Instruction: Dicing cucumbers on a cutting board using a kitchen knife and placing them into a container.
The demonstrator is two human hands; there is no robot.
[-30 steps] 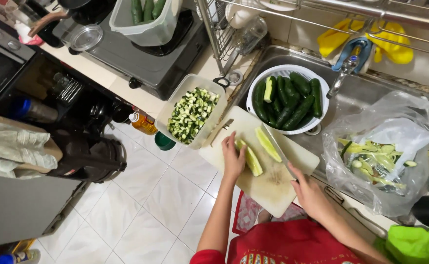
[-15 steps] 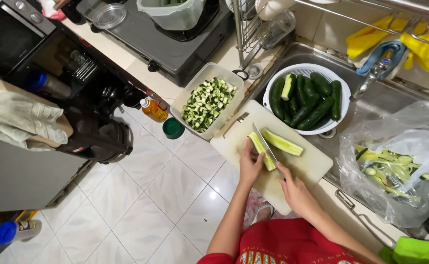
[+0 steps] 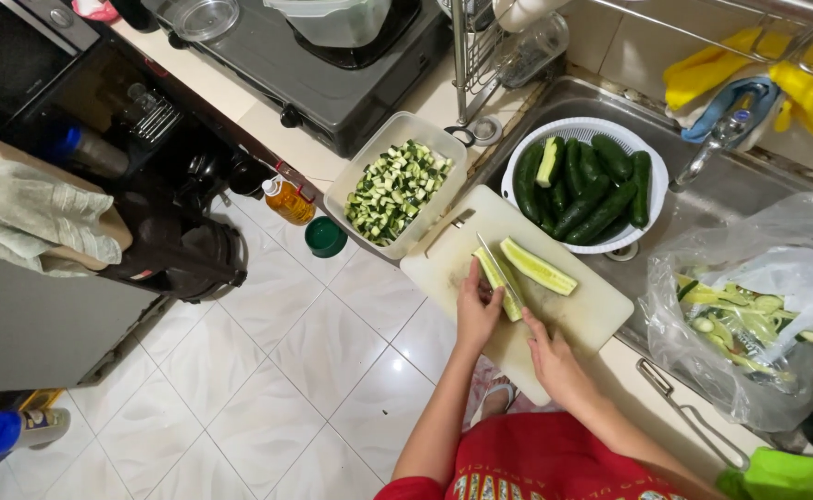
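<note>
My left hand (image 3: 477, 306) presses down on a halved cucumber piece (image 3: 497, 280) lying on the pale cutting board (image 3: 592, 315). My right hand (image 3: 555, 356) grips a knife (image 3: 501, 270) whose blade runs lengthwise along that piece. A second cucumber half (image 3: 538, 266) lies cut side up just to the right on the board. Beyond the board, a rectangular white tub (image 3: 395, 185) holds diced cucumber, and a white colander (image 3: 584, 183) in the sink holds several whole cucumbers.
A plastic bag (image 3: 758, 306) of cucumber peelings sits at the right. A gas stove (image 3: 314, 56) with a clear container stands at the back. Yellow gloves (image 3: 800, 79) hang by the tap. An oil bottle (image 3: 288, 199) and a green cup (image 3: 325, 236) stand on the floor below.
The camera has shifted, so the scene sits a little lower and left in view. The knife and my left hand have stayed on the same cucumber half, with the blade drawn along it.
</note>
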